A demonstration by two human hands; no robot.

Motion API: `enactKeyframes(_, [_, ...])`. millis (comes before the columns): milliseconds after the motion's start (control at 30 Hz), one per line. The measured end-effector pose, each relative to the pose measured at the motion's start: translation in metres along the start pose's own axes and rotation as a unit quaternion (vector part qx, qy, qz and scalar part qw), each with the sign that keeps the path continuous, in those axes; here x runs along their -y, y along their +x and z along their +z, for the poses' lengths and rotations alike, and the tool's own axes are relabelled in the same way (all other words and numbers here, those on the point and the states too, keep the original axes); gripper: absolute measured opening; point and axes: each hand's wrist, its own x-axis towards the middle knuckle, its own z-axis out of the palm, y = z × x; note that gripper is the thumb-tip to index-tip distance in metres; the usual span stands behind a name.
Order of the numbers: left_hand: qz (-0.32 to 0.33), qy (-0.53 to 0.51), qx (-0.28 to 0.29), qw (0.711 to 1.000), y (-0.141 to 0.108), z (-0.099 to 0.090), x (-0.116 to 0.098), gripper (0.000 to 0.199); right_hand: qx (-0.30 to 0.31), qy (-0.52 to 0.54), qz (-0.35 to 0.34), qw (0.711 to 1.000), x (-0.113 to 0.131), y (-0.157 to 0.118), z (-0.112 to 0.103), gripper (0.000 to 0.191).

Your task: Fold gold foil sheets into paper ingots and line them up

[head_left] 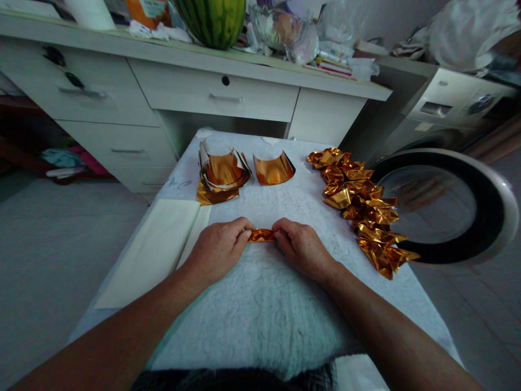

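Observation:
Between my two hands a small strip of gold foil paper (pixel 261 235) is stretched out just over the cloth-covered table (pixel 260 304). My left hand (pixel 222 247) pinches its left end, and my right hand (pixel 301 247) pinches the right end. Beyond them lies one curled gold foil sheet (pixel 275 169). Left of that sits a stack of curled foil sheets (pixel 223 171), with white backs showing at some edges. A long heap of folded gold foil pieces (pixel 358 206) runs along the table's right side. The fingertips partly hide the strip's ends.
White paper sheets (pixel 150 250) lie along the table's left edge. A white desk with drawers (pixel 220 95) stands behind, carrying a watermelon (pixel 211 19) and a glass bowl (pixel 274 27). At the right, a washing machine's round door (pixel 443 206) hangs open beside the table.

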Motion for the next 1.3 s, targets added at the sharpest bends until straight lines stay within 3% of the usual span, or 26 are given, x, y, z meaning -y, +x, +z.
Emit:
enactKeyframes(1033, [0.003,0.020,-0.023,1.000,-0.0005,0.0050,-0.0040,0.023,-0.007,0.021,-0.034,0.999,0.0006,-0.0017,0.0037,0.014])
enactKeyframes(1300, [0.037,0.037,-0.033,0.998,-0.0033,0.0071,-0.0076,0.021,-0.064,-0.020,0.015,0.998,0.0005,-0.0012,0.0077,0.014])
